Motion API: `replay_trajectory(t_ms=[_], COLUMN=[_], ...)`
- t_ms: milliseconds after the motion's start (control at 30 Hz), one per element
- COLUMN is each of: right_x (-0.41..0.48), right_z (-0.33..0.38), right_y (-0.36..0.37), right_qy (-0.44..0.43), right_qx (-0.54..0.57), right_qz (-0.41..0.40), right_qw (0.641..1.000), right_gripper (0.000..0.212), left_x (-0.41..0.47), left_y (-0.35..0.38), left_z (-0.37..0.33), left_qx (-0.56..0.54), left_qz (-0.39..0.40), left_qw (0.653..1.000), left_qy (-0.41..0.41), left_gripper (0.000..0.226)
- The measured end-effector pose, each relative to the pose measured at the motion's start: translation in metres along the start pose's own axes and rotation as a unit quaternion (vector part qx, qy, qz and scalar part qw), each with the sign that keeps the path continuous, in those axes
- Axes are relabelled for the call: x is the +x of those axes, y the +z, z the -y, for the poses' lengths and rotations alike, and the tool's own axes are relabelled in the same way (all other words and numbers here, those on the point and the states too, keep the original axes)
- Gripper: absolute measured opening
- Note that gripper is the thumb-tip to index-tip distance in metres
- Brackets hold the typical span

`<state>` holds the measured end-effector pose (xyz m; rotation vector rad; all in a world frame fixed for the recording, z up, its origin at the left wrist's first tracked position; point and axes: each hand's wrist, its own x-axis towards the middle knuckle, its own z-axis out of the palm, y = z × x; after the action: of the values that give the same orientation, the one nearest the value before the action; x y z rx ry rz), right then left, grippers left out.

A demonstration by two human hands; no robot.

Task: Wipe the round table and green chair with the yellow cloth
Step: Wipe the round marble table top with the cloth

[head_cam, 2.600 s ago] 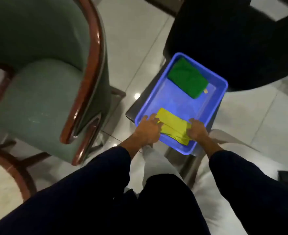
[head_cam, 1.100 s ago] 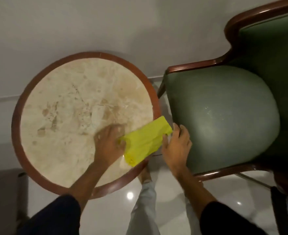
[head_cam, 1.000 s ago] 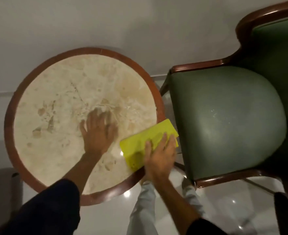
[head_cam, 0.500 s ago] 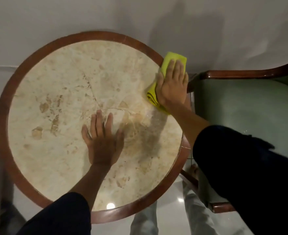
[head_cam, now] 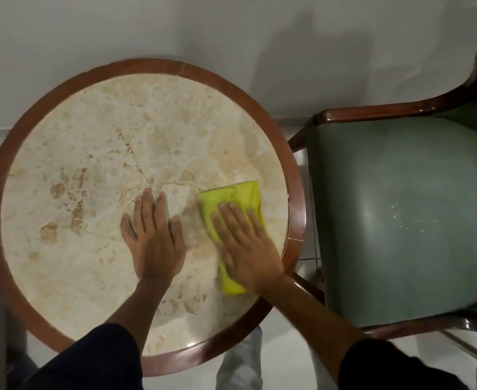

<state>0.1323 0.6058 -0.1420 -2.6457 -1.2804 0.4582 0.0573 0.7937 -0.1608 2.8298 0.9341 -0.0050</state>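
Observation:
The round table [head_cam: 91, 153] has a beige marble top inside a reddish-brown wooden rim. A folded yellow cloth [head_cam: 238, 198] lies flat on the right side of the top, close to the rim. My right hand [head_cam: 247, 249] presses down on it with spread fingers and covers its lower half. Flat on the bare marble near the table's middle rests my left hand [head_cam: 154, 237], palm down, holding nothing. The green chair [head_cam: 400, 215] stands directly right of the table, its padded seat showing small pale specks.
A pale wall runs behind the table and chair. The chair's wooden arm [head_cam: 372, 109] comes close to the table's right rim. Light floor tiles [head_cam: 305, 266] show in the narrow gap between them and below the table.
My right hand has slid the yellow cloth from the table's far right rim back toward me along the right side. My left hand has stayed flat near the middle.

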Motion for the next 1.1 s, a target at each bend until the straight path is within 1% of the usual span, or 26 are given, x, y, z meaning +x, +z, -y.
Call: replay_trajectory(t_ms=[67,133,200,233,267,333,400,433,500,567,633,667,700,733,800,833,867,933,967,1000,1033,1067,1100], right_x=[-0.001,0.008,0.025,0.036,0.048,0.067,0.072,0.067,0.042,0.007,-0.030,-0.045,-0.054,-0.059,-0.055,-0.048,-0.040,-0.024,-0.021,-0.024,-0.033,-0.047,-0.063], right_z=[-0.039,-0.081,-0.111,-0.118,-0.117,-0.095,-0.054,-0.031,0.015,0.048,0.056,0.048,0.033,0.016,-0.019,-0.033,-0.043,-0.052,-0.054,-0.053,-0.051,-0.046,-0.040], right_y=[-0.011,-0.027,-0.041,-0.046,-0.048,-0.044,-0.034,-0.027,-0.009,0.007,0.020,0.022,0.023,0.020,0.005,-0.003,-0.011,-0.027,-0.035,-0.040,-0.044,-0.045,-0.045], right_qy=[0.058,0.156,0.264,0.301,0.320,0.324,0.289,0.249,0.137,0.014,-0.098,-0.138,-0.160,-0.160,-0.123,-0.122,-0.142,-0.175,-0.151,-0.082,0.022,0.146,0.278], right_qx=[-0.014,0.004,0.052,0.072,0.079,0.059,0.028,0.020,0.033,0.041,0.021,0.024,0.026,0.025,0.018,0.024,0.022,-0.018,-0.022,0.001,0.049,0.112,0.176], right_qz=[0.002,-0.028,-0.060,-0.070,-0.077,-0.087,-0.087,-0.084,-0.069,-0.029,0.013,0.021,0.016,0.007,-0.024,-0.036,-0.033,-0.021,-0.035,-0.067,-0.110,-0.158,-0.190], right_qw=[0.998,0.987,0.961,0.948,0.941,0.940,0.953,0.965,0.988,0.999,0.995,0.990,0.987,0.987,0.992,0.992,0.989,0.984,0.988,0.994,0.992,0.970,0.925], right_gripper=[0.061,0.061,0.059,0.058,0.058,0.059,0.058,0.058,0.059,0.059,0.059,0.058,0.059,0.059,0.060,0.061,0.062,0.067,0.069,0.070,0.071,0.072,0.076], left_x=[0.000,0.000,-0.001,-0.002,-0.002,-0.002,-0.002,-0.001,0.000,0.000,-0.001,-0.001,0.000,0.000,-0.001,-0.002,-0.003,-0.002,-0.001,0.002,0.006,0.009,0.012], left_y=[0.001,0.002,0.004,0.004,0.004,0.002,0.000,-0.001,-0.003,-0.004,-0.004,-0.005,-0.005,-0.006,-0.008,-0.009,-0.012,-0.021,-0.027,-0.035,-0.042,-0.048,-0.054], left_z=[0.001,0.003,0.004,0.004,0.003,0.001,0.001,0.000,-0.003,-0.004,-0.004,-0.003,-0.002,-0.003,-0.006,-0.008,-0.010,-0.015,-0.020,-0.026,-0.035,-0.045,-0.056], left_qx=[0.009,0.014,0.019,0.023,0.027,0.031,0.021,0.014,-0.004,-0.014,-0.016,-0.013,-0.011,-0.010,-0.007,-0.010,-0.014,-0.050,-0.087,-0.129,-0.165,-0.192,-0.211], left_qz=[-0.002,-0.009,-0.017,-0.022,-0.026,-0.031,-0.018,-0.008,0.008,0.010,-0.001,-0.005,-0.006,-0.002,0.000,0.000,-0.003,-0.011,-0.012,-0.007,0.004,0.026,0.057], left_qw=[1.000,1.000,1.000,0.999,0.999,0.999,0.999,1.000,1.000,1.000,1.000,1.000,1.000,1.000,1.000,1.000,1.000,0.999,0.996,0.992,0.986,0.979,0.972], left_qy=[0.004,0.007,0.011,0.014,0.018,0.024,0.018,0.011,-0.005,-0.006,0.003,0.007,0.010,0.012,0.012,0.011,0.007,-0.013,-0.017,-0.002,0.027,0.059,0.085], left_gripper=[0.055,0.055,0.055,0.055,0.054,0.053,0.053,0.054,0.055,0.055,0.054,0.054,0.054,0.054,0.054,0.054,0.053,0.050,0.049,0.050,0.052,0.054,0.057])
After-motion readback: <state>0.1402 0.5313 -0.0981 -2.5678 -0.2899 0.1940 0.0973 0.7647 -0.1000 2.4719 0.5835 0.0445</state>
